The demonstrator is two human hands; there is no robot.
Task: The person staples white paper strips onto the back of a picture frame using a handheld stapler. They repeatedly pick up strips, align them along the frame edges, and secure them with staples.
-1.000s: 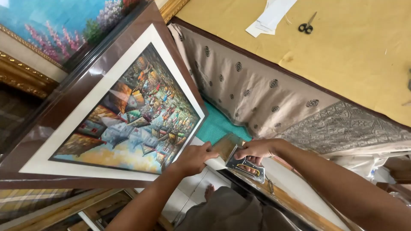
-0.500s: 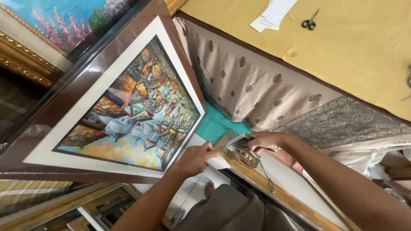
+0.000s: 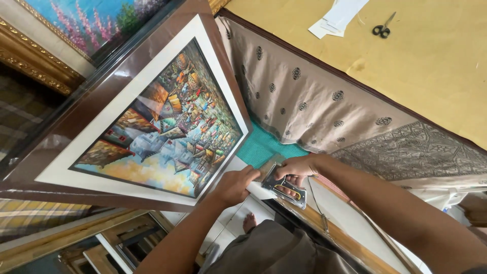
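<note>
Right hand [image 3: 299,167] grips a staple gun [image 3: 285,186] (metal) beside the left hand [image 3: 234,185].

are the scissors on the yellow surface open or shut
Shut, as far as the view shows: the scissors lie flat on the yellow surface, blades together in one thin line, handles side by side, near the white papers.

Both forearms are showing bare from the elbows down, with no sleeves, watch or bands on them. The left hand [image 3: 234,183] and the right hand [image 3: 299,167] are wearing no gloves or rings. Grey-brown cloth is covering the lap [image 3: 274,251], loosely folded. Below it one bare foot [image 3: 249,222] is showing, without shoe or sock.
</note>
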